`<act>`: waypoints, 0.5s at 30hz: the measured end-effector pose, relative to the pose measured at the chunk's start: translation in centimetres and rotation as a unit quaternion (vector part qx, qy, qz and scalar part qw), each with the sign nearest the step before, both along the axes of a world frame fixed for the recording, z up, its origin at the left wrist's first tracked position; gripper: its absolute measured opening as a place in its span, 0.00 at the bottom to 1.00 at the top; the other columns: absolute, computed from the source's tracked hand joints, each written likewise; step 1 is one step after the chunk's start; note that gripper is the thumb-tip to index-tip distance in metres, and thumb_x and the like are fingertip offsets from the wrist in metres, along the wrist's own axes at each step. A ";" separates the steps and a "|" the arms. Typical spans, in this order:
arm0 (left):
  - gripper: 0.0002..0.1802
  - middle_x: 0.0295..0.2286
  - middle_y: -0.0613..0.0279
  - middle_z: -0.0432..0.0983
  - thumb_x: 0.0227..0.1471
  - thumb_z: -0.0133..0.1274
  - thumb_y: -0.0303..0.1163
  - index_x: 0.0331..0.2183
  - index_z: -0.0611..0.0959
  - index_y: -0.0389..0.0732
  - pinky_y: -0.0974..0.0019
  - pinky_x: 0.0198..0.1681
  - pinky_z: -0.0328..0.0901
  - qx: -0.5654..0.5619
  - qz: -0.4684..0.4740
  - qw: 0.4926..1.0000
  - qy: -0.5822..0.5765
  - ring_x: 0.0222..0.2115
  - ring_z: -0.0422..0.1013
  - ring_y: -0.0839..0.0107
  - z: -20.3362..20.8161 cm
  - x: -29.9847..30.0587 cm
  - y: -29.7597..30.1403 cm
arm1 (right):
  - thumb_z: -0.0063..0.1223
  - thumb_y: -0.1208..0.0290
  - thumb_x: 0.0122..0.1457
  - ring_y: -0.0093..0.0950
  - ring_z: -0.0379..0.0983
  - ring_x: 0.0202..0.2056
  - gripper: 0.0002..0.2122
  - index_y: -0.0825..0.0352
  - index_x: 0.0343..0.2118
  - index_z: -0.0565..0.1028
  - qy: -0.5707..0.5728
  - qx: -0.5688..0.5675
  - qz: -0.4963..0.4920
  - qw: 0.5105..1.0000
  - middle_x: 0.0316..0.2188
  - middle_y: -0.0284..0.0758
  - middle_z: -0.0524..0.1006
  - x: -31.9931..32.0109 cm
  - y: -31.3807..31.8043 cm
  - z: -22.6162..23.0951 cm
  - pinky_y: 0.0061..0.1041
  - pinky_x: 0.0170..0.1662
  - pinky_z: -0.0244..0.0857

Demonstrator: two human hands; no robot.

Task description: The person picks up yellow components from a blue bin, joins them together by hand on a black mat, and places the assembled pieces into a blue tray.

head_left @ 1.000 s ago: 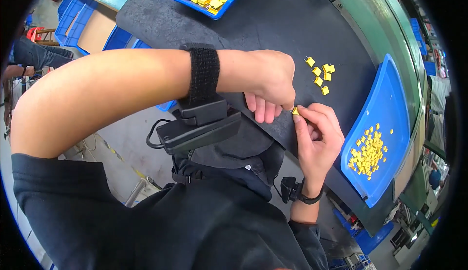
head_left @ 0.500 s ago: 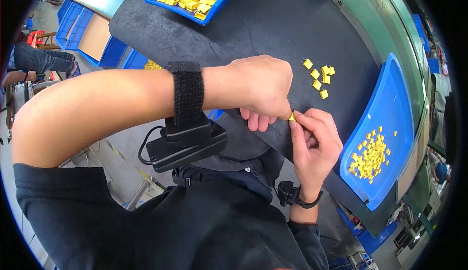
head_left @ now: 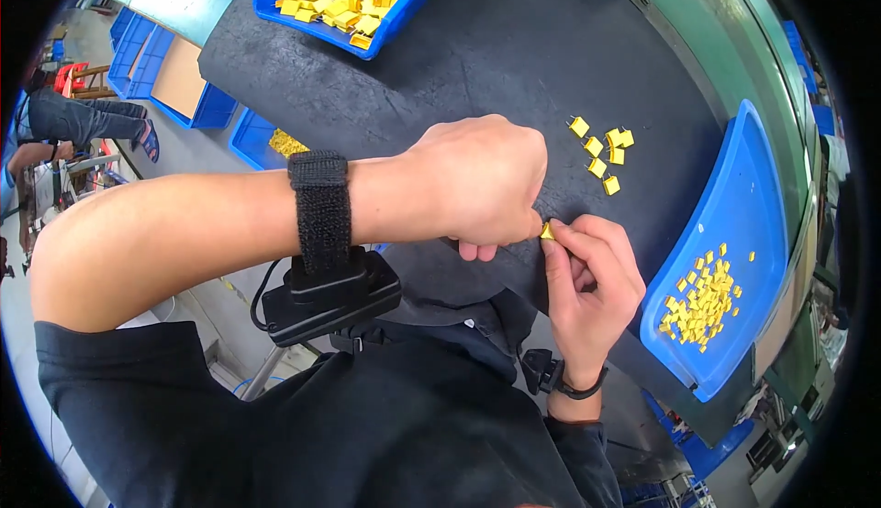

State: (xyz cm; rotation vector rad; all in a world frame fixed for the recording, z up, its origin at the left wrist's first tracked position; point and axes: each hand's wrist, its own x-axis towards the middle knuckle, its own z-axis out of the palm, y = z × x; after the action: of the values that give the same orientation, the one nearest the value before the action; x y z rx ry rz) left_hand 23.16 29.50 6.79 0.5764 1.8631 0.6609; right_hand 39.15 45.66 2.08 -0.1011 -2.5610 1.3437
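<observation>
Between the thumb and forefinger of my right hand (head_left: 596, 274) is a small yellow box capacitor (head_left: 548, 231). My left hand (head_left: 482, 182) comes across from the left, back of the hand up and fingers curled closed. Its thumb side meets the left end of that capacitor. Whatever lies inside the left fist is hidden by the hand itself. Just beyond my hands, several loose yellow capacitors (head_left: 596, 167) lie on the dark mat (head_left: 496, 40), some with thin leads showing.
A blue bin (head_left: 404, 14) heaped with yellow capacitors stands at the far left of the mat. To the right, a shallow blue tray (head_left: 743, 205) holds small yellow pieces (head_left: 705, 301). More blue bins (head_left: 216, 104) sit off the table's left edge, where another person's legs (head_left: 87, 115) show.
The view has shifted slightly. My left forearm and wrist sit a little lower, and fewer left fingertips show under the fist. The capacitor stays pinched in my right hand.
</observation>
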 end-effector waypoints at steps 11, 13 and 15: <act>0.19 0.15 0.56 0.82 0.56 0.59 0.32 0.17 0.86 0.34 0.61 0.30 0.76 0.072 0.005 0.993 0.094 0.20 0.83 0.65 -1.1 0.9 -0.9 | 0.68 0.88 0.57 0.11 0.64 0.24 0.09 0.74 0.40 0.85 -0.002 0.000 0.006 1.000 0.40 0.33 0.80 -0.1 0.0 0.0 0.13 0.26 0.54; 0.18 0.15 0.56 0.82 0.56 0.59 0.31 0.17 0.86 0.34 0.61 0.30 0.76 0.076 -0.004 0.991 0.112 0.20 0.83 0.65 -1.3 0.9 -0.8 | 0.68 0.88 0.57 0.11 0.64 0.25 0.09 0.75 0.40 0.85 -0.004 0.002 0.006 1.000 0.40 0.33 0.80 -0.1 0.0 0.0 0.13 0.26 0.54; 0.18 0.15 0.56 0.82 0.55 0.59 0.31 0.17 0.86 0.35 0.61 0.30 0.76 0.065 0.001 0.993 0.096 0.20 0.83 0.65 -1.0 0.8 -0.8 | 0.68 0.88 0.57 0.11 0.64 0.25 0.09 0.75 0.40 0.85 -0.006 0.002 0.006 1.000 0.40 0.33 0.80 0.0 0.0 0.0 0.13 0.26 0.54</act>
State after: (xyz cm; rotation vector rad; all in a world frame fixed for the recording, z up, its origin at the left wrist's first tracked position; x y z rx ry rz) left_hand 24.00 28.74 5.77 0.7444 2.0083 0.7532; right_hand 39.10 45.62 2.13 -0.0939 -2.5778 1.3458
